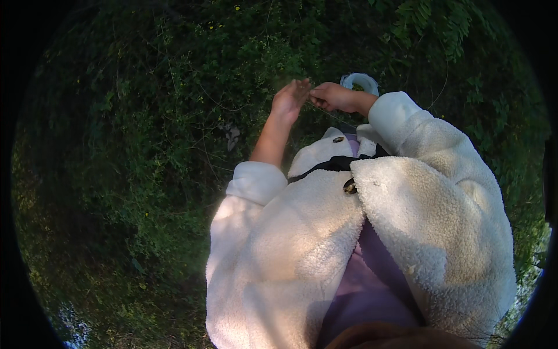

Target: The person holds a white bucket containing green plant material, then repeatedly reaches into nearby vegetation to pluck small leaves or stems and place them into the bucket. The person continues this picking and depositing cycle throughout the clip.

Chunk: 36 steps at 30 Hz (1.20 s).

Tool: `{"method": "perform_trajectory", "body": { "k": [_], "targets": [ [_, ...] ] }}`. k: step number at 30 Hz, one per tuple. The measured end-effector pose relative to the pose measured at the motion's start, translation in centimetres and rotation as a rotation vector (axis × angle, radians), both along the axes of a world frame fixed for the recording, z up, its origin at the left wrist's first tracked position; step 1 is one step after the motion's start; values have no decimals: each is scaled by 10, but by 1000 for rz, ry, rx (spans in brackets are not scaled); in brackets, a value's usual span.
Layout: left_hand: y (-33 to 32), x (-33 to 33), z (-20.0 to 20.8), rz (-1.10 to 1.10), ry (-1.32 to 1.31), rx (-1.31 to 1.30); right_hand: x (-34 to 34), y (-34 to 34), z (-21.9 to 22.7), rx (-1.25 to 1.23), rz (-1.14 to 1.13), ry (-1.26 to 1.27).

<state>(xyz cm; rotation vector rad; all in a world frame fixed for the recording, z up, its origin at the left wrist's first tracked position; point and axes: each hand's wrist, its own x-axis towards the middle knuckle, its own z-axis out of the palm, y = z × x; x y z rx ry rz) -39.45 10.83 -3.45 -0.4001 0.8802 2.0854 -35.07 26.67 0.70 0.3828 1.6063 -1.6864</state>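
Observation:
My left hand [289,100] is raised in front of the plants, its fingers slightly blurred, stretched out and loosely apart. Nothing shows clearly in it. Close beside it on the right, my right hand [332,96] has its fingers closed in a pinch, and whatever they hold is too small to make out. A thin stem [336,120] runs below the right hand. Just behind the right wrist is a pale, whitish-blue container [368,83] with a round opening. The wrist and forearm partly cover it, and its contents cannot be made out.
Dense green plants [168,116] with thin stems and small yellow flowers spread ahead and to the left. Leafy branches [430,29] hang at the upper right. A greyish dry leaf or scrap [231,135] lies left of my left forearm. My fleecy white jacket [279,244] fills the lower middle.

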Motion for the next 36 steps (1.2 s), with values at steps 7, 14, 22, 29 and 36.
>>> {"method": "perform_trajectory", "body": {
  "k": [7,14,22,29,36],
  "targets": [
    [-16,-10,5,139,16,-72,10,8,9,-14,-10,-64],
    [-13,-8,4,80,-4,-14,-31,9,-1,178,-171,96],
    [-6,0,1,-64,-29,80,-36,-8,-21,277,-5,34],
    [-19,-4,-12,-14,-27,-114,-27,-2,-41,129,-200,20],
    [0,-11,-21,-186,-72,-146,-5,-14,-26,-254,-59,52]
  ]
}}
